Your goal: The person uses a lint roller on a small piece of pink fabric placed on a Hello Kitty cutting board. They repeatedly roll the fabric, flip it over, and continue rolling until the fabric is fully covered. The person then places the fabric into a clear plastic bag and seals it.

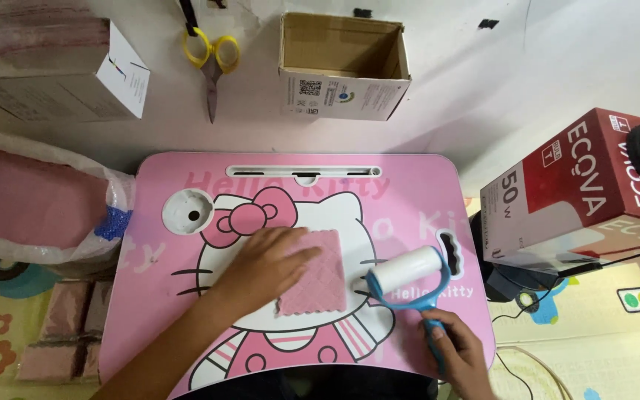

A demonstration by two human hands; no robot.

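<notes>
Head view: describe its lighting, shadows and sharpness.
Head view: even, soft light; a faint shadow under the left hand on the pink cloth; the lint roller in the right hand looks crisp; edges bow slightly from the wide lens; no strong glare.

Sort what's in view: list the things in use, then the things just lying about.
In use: left hand pressing flat on pink cloth; right hand gripping blue-handled lint roller; pink lap table.

Lying about: yellow-handled scissors, open cardboard box, red carton, stacked pink cloths.
</notes>
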